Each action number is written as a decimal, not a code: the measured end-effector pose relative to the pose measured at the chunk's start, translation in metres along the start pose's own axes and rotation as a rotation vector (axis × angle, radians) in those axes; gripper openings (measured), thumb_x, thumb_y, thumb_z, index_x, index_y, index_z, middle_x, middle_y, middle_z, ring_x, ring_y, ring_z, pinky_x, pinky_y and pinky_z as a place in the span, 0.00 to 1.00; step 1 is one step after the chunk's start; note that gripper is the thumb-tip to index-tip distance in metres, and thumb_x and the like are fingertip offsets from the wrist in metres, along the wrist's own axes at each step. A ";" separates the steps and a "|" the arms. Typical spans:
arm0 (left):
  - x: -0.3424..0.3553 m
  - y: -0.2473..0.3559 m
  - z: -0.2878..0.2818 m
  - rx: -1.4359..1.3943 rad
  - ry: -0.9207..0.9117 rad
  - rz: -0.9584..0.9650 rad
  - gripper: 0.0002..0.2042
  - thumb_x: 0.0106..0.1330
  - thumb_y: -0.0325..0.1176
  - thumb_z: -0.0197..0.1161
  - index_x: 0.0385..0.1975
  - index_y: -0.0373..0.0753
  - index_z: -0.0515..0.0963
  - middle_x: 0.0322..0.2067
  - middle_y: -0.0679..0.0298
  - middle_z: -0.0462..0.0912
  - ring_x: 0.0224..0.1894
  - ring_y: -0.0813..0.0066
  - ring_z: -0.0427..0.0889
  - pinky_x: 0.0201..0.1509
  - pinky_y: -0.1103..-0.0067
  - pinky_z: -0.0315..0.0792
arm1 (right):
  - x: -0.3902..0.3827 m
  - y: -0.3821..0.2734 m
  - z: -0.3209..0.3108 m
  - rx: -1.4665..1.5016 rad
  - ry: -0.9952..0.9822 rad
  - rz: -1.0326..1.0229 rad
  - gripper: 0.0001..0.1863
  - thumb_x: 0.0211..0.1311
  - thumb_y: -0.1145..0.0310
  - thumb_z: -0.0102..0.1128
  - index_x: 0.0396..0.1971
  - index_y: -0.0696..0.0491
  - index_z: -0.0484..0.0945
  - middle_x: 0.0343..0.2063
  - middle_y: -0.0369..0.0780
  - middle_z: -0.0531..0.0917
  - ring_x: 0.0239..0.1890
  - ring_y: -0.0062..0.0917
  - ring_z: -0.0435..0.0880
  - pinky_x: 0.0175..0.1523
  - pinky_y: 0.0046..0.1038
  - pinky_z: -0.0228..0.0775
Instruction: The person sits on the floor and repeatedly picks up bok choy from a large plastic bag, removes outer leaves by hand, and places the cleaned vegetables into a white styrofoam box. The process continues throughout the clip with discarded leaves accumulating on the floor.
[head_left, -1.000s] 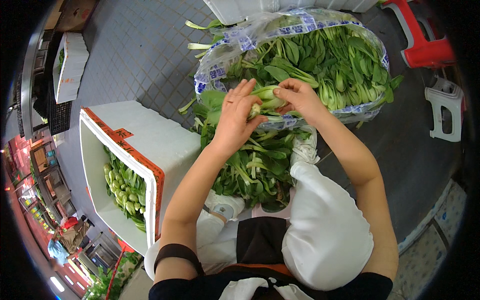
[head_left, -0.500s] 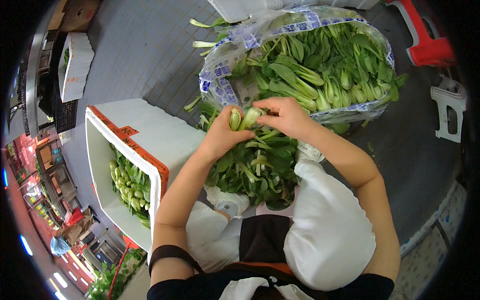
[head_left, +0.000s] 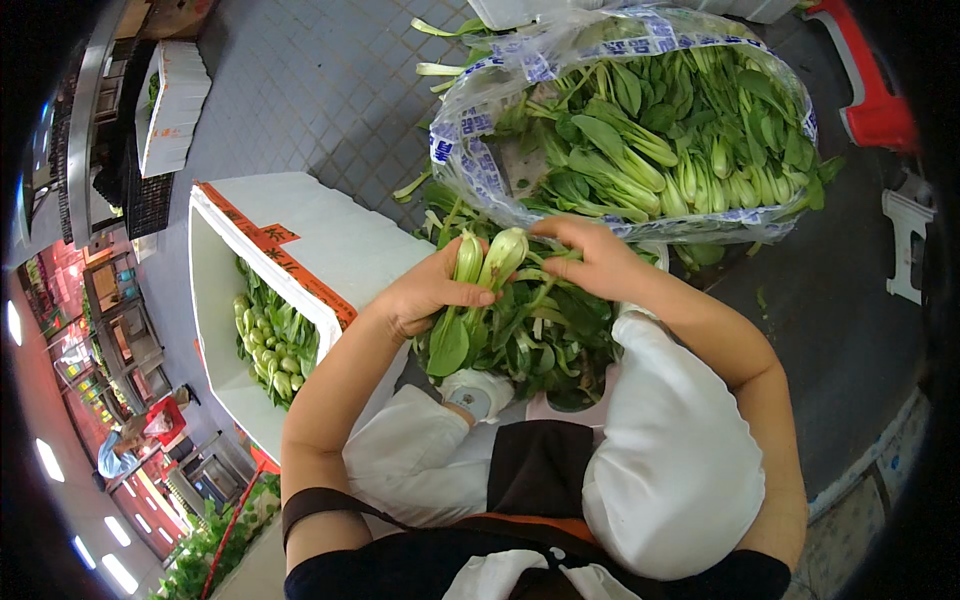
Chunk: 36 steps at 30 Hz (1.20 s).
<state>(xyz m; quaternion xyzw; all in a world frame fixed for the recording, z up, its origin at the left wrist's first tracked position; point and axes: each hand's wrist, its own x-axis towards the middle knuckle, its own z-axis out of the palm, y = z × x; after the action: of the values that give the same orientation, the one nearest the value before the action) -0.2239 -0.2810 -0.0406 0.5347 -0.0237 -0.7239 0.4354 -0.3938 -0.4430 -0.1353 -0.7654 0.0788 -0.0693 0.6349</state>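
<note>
My left hand [head_left: 430, 288] is closed around two bok choy [head_left: 503, 258], their pale bases upward and leaves hanging below the palm. Just to the right, my right hand [head_left: 597, 258] has its fingers curled, with a light green leaf stalk [head_left: 534, 270] at the thumb and fingertips; the exact grip is partly hidden. Beneath both hands lies a heap of loose bok choy leaves [head_left: 560, 335], between my knees. Beyond them, a clear plastic bag with blue-and-white tape [head_left: 452, 165] lies spread open, full of bok choy [head_left: 640, 150].
At the left, a white foam box [head_left: 345, 235] with orange tape lies on its side, holding more bok choy [head_left: 270, 350]. A red stool [head_left: 872, 100] and a white stool [head_left: 908, 240] stand at the right. Another foam box [head_left: 175, 110] and a black crate [head_left: 145, 205] are at far left.
My right hand has moved slightly away from the bok choy bases, opening a gap to the left hand. The left hand has tilted the bok choy more upright. The whole view has shifted slightly.
</note>
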 end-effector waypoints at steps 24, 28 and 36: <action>0.063 -0.058 -0.029 -0.062 0.769 0.419 0.28 0.58 0.29 0.61 0.58 0.39 0.57 0.50 0.60 0.67 0.52 0.71 0.67 0.54 0.77 0.63 | 0.017 0.020 -0.014 -0.229 0.059 0.118 0.17 0.54 0.65 0.59 0.42 0.57 0.73 0.34 0.44 0.79 0.36 0.37 0.79 0.39 0.34 0.70; 0.089 -0.051 -0.048 -0.438 0.817 0.538 0.22 0.59 0.32 0.58 0.53 0.37 0.62 0.42 0.60 0.72 0.41 0.69 0.73 0.42 0.74 0.69 | 0.070 0.057 0.023 -0.234 0.060 0.078 0.24 0.53 0.65 0.60 0.50 0.55 0.68 0.43 0.48 0.76 0.45 0.38 0.76 0.48 0.34 0.68; 0.112 -0.067 -0.069 -0.773 0.846 0.488 0.14 0.59 0.35 0.57 0.44 0.38 0.70 0.33 0.63 0.76 0.27 0.72 0.76 0.24 0.77 0.67 | 0.124 0.103 0.052 -0.236 -0.081 0.287 0.19 0.52 0.66 0.59 0.45 0.55 0.75 0.36 0.49 0.79 0.40 0.42 0.78 0.45 0.35 0.69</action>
<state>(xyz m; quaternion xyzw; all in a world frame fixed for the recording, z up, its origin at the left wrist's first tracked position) -0.2151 -0.2834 -0.1882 0.5579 0.2931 -0.2852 0.7221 -0.2650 -0.4379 -0.2450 -0.8177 0.1692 0.0627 0.5467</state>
